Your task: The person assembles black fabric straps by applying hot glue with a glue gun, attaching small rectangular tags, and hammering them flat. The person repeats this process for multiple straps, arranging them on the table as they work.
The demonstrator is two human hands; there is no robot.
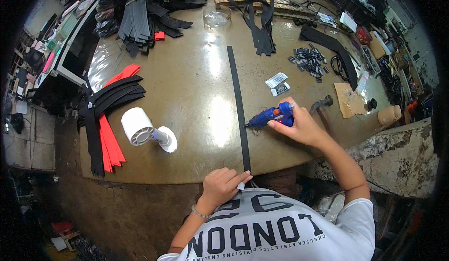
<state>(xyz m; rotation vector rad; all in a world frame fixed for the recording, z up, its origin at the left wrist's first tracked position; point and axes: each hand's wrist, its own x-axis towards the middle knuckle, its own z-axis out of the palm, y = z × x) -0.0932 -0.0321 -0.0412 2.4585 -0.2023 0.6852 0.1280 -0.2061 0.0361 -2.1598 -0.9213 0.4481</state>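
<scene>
A long black strap (237, 99) runs across the table from the far middle to the near edge. My right hand (299, 124) is wrapped round a blue glue gun (271, 115), whose nozzle tip is at the strap's right edge. At the near table edge my left hand (220, 185) is closed on the strap's near end. A small white piece (241, 186), perhaps a label, shows by its fingers; what it is I cannot make out. Two white label sheets (276, 80) lie beyond the glue gun.
A white handheld fan (136, 126) stands left, near black straps (119, 95) and red straps (111, 144). Behind lie a bundle of black straps (140, 17), a clear tape roll (217, 16) and small dark buckles (309, 60). A hammer (322, 103) and cardboard (348, 101) lie right.
</scene>
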